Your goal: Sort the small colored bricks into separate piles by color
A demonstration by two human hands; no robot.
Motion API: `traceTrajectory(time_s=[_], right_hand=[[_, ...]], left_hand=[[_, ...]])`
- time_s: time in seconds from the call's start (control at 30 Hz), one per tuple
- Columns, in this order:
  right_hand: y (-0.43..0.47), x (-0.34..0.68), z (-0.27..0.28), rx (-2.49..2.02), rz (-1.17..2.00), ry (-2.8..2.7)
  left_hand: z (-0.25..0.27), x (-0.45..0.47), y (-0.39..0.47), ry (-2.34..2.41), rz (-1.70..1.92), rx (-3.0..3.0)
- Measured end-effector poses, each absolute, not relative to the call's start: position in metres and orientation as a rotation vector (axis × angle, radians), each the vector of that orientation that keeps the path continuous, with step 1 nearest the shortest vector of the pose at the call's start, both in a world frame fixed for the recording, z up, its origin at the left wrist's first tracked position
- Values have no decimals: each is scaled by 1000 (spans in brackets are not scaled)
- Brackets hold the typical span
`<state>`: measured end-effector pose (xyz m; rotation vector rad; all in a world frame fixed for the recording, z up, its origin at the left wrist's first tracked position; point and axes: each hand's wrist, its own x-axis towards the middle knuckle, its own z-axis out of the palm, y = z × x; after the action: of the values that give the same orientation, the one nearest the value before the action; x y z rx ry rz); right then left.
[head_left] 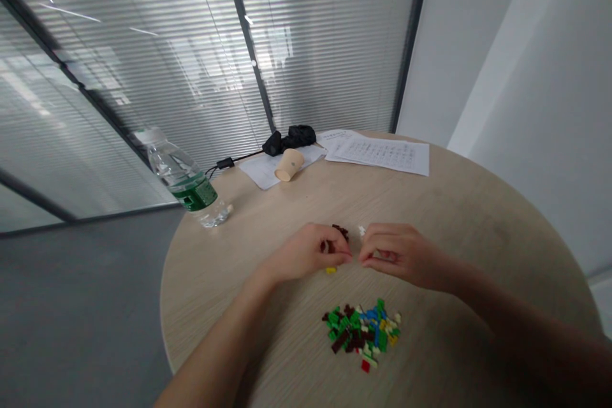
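Over the middle of the table, my left hand (313,250) is closed in a pinch, its fingertips pointing right. Facing it across a small gap is my right hand (399,254), thumb and fingers pinched together too. Anything between the fingertips of either hand is too small to make out. Dark brown toy bricks (341,230) show just beyond my left fingers, partly hidden by them. A small white piece (362,229) lies behind my right fingertips, and a yellow brick (331,270) rests below my left hand. Nearer to me is a loose pile of mixed coloured toy bricks (354,330).
A water bottle (194,191) with a green label stands at the table's left edge. At the back, a paper cup (289,164) lies on its side on paper, near a black folded item (300,136) with a cord. Printed sheets (382,152) lie right of it.
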<state>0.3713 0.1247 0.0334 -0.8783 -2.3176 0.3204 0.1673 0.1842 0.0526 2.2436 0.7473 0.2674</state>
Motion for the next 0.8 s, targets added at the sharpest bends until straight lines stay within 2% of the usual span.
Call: traceTrajectory(time_s=[0.2, 0.37, 0.8], right_hand=[[123, 374, 32, -927, 560, -2540], [119, 375, 34, -869, 766, -2618], [122, 376, 32, -993, 978, -2630]], left_hand=[[53, 162, 193, 749, 42, 2641], [48, 163, 193, 719, 4, 2646], [55, 156, 193, 832, 19, 2687]])
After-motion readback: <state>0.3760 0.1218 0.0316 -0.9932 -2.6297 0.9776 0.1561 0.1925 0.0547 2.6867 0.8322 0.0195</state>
